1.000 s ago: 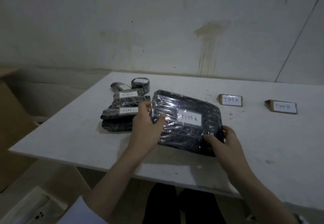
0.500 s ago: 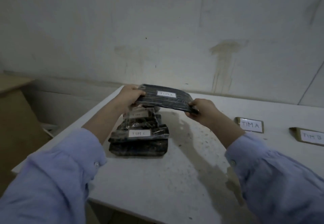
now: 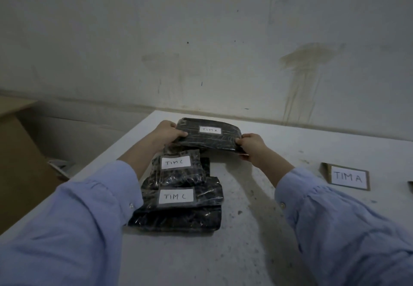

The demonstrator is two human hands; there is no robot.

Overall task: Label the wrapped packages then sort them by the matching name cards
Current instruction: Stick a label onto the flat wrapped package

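Your left hand (image 3: 166, 132) and right hand (image 3: 252, 146) each grip an end of the package (image 3: 209, 137): flat, black, glossy plastic-wrapped, white label reading "TIM A".

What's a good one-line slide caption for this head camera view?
Both hands, left hand and right hand, hold a wrapped package labelled TIM A beyond two TIM C packages.

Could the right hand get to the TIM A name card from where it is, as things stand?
Probably yes, but not freely: the right hand is gripping the TIM A package together with the left hand. The tabletop between it and the TIM A name card looks bare.
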